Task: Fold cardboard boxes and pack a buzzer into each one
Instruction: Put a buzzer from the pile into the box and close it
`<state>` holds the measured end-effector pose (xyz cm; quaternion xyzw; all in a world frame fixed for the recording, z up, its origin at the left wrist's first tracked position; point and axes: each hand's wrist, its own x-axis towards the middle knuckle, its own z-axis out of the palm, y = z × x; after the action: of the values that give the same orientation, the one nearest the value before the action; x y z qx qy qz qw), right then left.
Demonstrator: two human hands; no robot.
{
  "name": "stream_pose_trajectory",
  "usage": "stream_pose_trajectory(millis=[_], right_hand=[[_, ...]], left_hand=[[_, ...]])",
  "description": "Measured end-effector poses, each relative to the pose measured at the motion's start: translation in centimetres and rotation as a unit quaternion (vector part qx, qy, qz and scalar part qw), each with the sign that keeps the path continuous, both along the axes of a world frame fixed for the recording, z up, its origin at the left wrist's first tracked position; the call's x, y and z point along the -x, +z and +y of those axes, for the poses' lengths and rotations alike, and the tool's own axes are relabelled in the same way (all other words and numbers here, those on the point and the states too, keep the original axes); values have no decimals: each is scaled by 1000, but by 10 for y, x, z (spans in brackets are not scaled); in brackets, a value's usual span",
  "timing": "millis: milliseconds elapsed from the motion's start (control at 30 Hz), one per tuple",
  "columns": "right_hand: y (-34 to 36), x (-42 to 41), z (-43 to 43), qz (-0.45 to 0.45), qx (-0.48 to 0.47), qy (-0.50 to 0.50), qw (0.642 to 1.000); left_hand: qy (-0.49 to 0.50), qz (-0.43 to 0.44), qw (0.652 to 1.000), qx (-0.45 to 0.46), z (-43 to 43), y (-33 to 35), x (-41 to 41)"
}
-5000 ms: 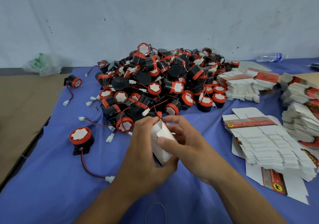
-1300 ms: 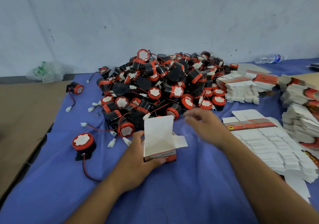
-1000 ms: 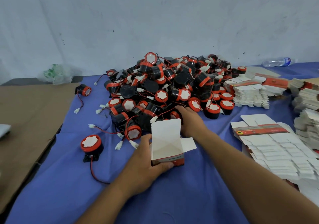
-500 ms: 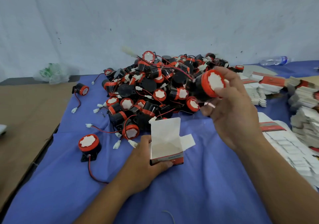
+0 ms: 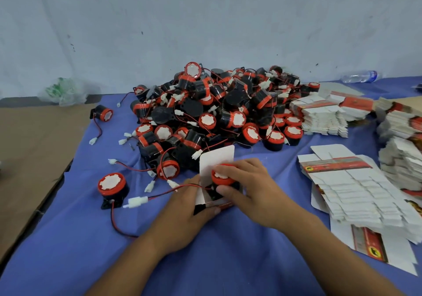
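Observation:
A small white cardboard box (image 5: 217, 158) with its lid flap standing up sits on the blue cloth at the centre. My left hand (image 5: 191, 206) grips its left side and front. My right hand (image 5: 249, 188) holds a black buzzer with a red face (image 5: 220, 178) partly inside the box opening. The buzzer's red wire runs left over my left hand to a white connector (image 5: 137, 202) lying on the cloth. A big heap of black and red buzzers (image 5: 212, 111) lies just behind the box.
Flat unfolded boxes lie in stacks at the right (image 5: 356, 188) and far right (image 5: 319, 113). A single buzzer (image 5: 112, 187) stands left of my hands, another (image 5: 102, 113) farther back. Brown cardboard (image 5: 29, 149) covers the left. A water bottle (image 5: 360, 76) lies by the wall.
My right hand brought the buzzer from up in the air down into the open box. The left hand stayed on the box. The buzzer's wire now trails to the left.

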<state>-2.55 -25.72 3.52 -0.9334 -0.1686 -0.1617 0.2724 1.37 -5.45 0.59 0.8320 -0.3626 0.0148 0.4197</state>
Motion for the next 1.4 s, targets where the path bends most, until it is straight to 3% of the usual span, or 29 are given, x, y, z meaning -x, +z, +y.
stream_pose_trajectory(millis=[133, 367, 567, 800, 967, 1067, 1167, 1300, 1400], right_hand=[[3, 1, 0, 6, -20, -17, 1000], [4, 0, 10, -27, 33, -65, 997], [4, -1, 17, -38, -52, -87, 994], [6, -2, 15, 37, -13, -105, 994], [8, -3, 22, 90, -67, -127, 986], [9, -3, 21, 96, -42, -118, 987], [7, 1, 25, 41, -23, -72, 996], [4, 4, 24, -5, 85, 32, 996], [8, 4, 18, -2, 161, 16, 987]], left_hand=[[28, -3, 999, -38, 2, -7, 1], [34, 14, 999, -31, 0, -3, 5], [35, -27, 997, -64, 3, -7, 2], [45, -40, 996, -67, 2, -6, 2], [44, -34, 995, -77, 2, -7, 3], [48, -30, 996, -73, 2, -7, 4], [41, -30, 996, -71, 2, -5, 4], [32, -26, 997, -61, 3, -4, 3], [28, -30, 997, -62, 2, -2, 3]])
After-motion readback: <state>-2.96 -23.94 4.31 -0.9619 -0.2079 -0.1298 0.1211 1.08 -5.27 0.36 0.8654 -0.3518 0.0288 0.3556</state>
